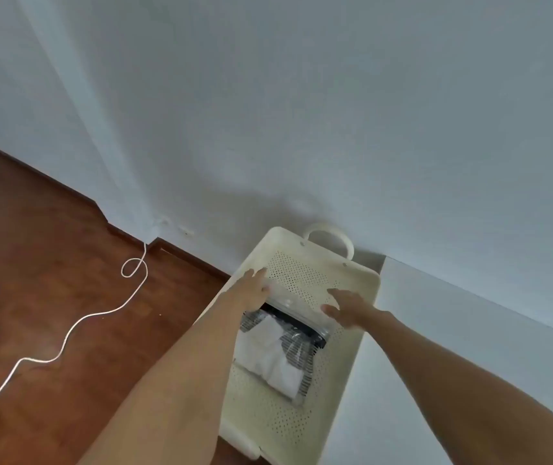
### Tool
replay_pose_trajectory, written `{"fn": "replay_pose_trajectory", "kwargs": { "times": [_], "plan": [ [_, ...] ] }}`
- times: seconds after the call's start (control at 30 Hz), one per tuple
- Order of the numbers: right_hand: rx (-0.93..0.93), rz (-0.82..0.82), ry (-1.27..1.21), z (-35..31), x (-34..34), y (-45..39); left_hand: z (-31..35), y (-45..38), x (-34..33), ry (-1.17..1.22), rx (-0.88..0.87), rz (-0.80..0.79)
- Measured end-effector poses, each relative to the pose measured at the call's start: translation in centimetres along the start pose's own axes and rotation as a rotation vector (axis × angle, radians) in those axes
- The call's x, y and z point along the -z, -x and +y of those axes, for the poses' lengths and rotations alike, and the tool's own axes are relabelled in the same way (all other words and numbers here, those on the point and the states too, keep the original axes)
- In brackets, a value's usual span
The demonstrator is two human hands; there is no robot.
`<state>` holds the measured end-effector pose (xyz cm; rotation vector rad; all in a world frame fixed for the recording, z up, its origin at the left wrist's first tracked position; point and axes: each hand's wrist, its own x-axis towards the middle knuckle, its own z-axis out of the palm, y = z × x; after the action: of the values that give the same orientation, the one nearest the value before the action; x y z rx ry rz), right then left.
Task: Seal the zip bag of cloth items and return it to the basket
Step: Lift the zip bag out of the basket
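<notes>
A cream perforated basket (352,283) stands on the floor (50,280) against a white wall (302,112), with a white cabinet panel (453,330) on its right side. A loop handle (330,234) rises from its far rim, beside the wall.

The clear bag (285,344) lies inside the basket, tilted, its top end toward the far wall of the basket and its lower end down toward the near side. Through the plastic show a folded white cloth (271,357), a black-and-white striped cloth (302,355) and a dark band near the top.

Both bare forearms reach in from the near edge of the view. The left hand (251,286) is at the bag's top left corner, fingers extended over the basket's left rim and the corner of the bag; it is blurred, so whether it pinches the plastic or only rests on it cannot be told. The right hand (345,308) is at the bag's top right corner, fingers spread and pointing left, palm down over the plastic; the thumb seems to lie along the bag's upper edge, but a grip cannot be made out. Whether the zip strip is closed cannot be told either.

A white cord (67,337) snakes across the brown wooden floor on the left, running from the foot of the wall toward the near left corner, with a small loop near the wall.
</notes>
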<state>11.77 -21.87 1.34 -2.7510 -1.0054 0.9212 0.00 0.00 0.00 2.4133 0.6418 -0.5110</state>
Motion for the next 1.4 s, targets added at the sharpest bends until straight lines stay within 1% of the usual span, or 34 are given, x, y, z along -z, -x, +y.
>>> {"fn": "replay_pose_trajectory", "kwargs": {
  "times": [0.07,0.13,0.23,0.37,0.43,0.5,0.57,0.67,0.73,0.83,0.93,1.03,1.1,1.2,1.3,1.4],
  "plan": [
    [-0.008,-0.032,-0.042,-0.2,-0.9,0.1,-0.3,-0.2,-0.4,0.038,0.015,-0.028],
    [-0.046,-0.063,-0.138,-0.5,-2.1,0.6,-0.4,0.0,-1.2,0.056,0.014,-0.067],
    [-0.21,-0.089,-0.451,-1.4,-3.2,0.9,-0.4,0.0,-2.2,0.106,0.009,-0.087],
    [-0.399,-0.055,-0.868,-2.1,-4.1,1.1,-0.5,0.2,-2.4,0.153,0.022,-0.066],
    [-0.446,-0.019,-0.969,-2.4,-4.2,1.2,-0.2,0.5,-2.1,0.203,0.055,-0.05],
    [-0.449,0.025,-1.012,-2.9,-3.9,1.0,0.1,0.2,-1.5,0.301,0.116,-0.032],
    [-0.403,0.15,-1.053,-1.4,-2.2,4.6,4.1,2.7,-0.4,0.357,0.091,0.026],
    [-0.345,0.256,-0.987,-1.8,-1.6,4.6,5.3,2.6,0.5,0.638,0.163,0.03],
    [-0.315,0.293,-0.99,-2.0,-1.5,5.0,5.2,2.8,0.3,0.772,0.209,0.026],
    [-0.224,0.318,-1.119,-2.4,0.0,6.2,5.5,3.1,0.8,0.916,0.212,0.033],
    [-0.122,0.3,-1.269,-1.3,3.2,8.4,8.1,4.1,2.6,1.14,0.189,0.032],
    [-0.004,0.26,-1.274,0.5,6.3,11.4,11.3,5.3,4.5,1.284,0.148,0.01],
    [0.039,0.266,-1.228,2.2,7.9,13.8,13.5,5.8,5.3,1.293,0.095,-0.001],
    [0.032,0.337,-1.194,5.1,10.0,17.3,17.7,6.7,5.7,1.289,0.011,-0.08],
    [0.019,0.418,-1.243,8.3,11.6,20.9,22.5,8.1,5.3,1.255,-0.046,-0.139],
    [0.033,0.43,-1.337,12.4,12.4,24.5,27.7,9.8,4.1,1.181,-0.111,-0.184]
  ]
}}
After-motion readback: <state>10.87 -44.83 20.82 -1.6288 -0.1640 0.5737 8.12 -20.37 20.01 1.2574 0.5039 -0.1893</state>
